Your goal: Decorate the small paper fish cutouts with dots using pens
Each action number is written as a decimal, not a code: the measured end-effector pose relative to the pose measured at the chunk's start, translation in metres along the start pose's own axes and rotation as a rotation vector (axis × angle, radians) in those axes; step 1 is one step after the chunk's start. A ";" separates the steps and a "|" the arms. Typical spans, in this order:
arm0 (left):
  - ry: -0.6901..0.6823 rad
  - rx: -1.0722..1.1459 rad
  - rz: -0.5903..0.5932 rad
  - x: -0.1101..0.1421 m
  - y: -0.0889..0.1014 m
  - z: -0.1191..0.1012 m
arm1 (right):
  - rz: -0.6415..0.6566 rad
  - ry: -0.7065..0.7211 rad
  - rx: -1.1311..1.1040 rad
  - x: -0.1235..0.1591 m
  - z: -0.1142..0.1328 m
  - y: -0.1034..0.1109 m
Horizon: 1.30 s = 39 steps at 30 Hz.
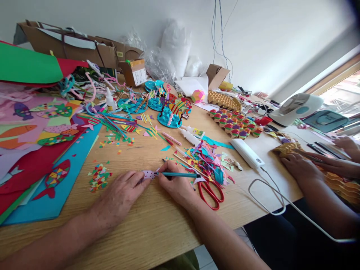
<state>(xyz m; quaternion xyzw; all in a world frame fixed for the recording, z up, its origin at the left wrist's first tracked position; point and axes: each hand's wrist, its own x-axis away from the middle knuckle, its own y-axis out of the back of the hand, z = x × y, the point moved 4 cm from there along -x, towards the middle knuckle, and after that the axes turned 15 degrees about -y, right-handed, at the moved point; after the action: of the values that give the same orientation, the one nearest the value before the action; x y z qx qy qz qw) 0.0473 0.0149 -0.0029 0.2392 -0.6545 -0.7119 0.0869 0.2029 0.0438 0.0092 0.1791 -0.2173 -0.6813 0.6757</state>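
A small lilac paper cutout [149, 174] with dark dots lies on the wooden table, pinched at its left end by the fingers of my left hand [120, 195]. My right hand [176, 185] grips a teal felt-tip pen [180, 174], held almost level, with its dark tip at the cutout's right end. Just right of my right hand rest red-handled scissors [222, 194], beside a heap of colourful paper scraps [209, 159]. Left of the cutout is a small pile of paper confetti [99, 178].
Coloured paper sheets [75, 165] with decorated paper fish [57, 173] cover the left side. Glue bottles [189, 137], a white power bank [247, 153] with a cable, and painted egg cartons [234, 123] stand farther back. At right, another person's hands [302, 168] work on a carton.
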 end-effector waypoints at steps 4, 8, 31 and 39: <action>0.017 0.019 0.019 -0.001 0.001 0.001 | -0.004 0.003 0.010 0.000 0.000 -0.001; 0.039 0.032 0.019 0.000 0.001 0.002 | -0.008 -0.001 0.010 0.000 0.000 -0.001; 0.017 0.036 0.051 -0.002 0.003 0.000 | -0.006 -0.006 0.031 -0.001 -0.003 -0.002; 0.022 0.019 0.002 -0.002 0.002 0.001 | -0.026 0.011 0.072 0.000 -0.001 -0.003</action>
<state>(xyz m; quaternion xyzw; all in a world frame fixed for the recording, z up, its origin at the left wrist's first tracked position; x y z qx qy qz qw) 0.0481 0.0162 -0.0008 0.2473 -0.6605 -0.7029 0.0923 0.2009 0.0439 0.0068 0.2097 -0.2358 -0.6809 0.6609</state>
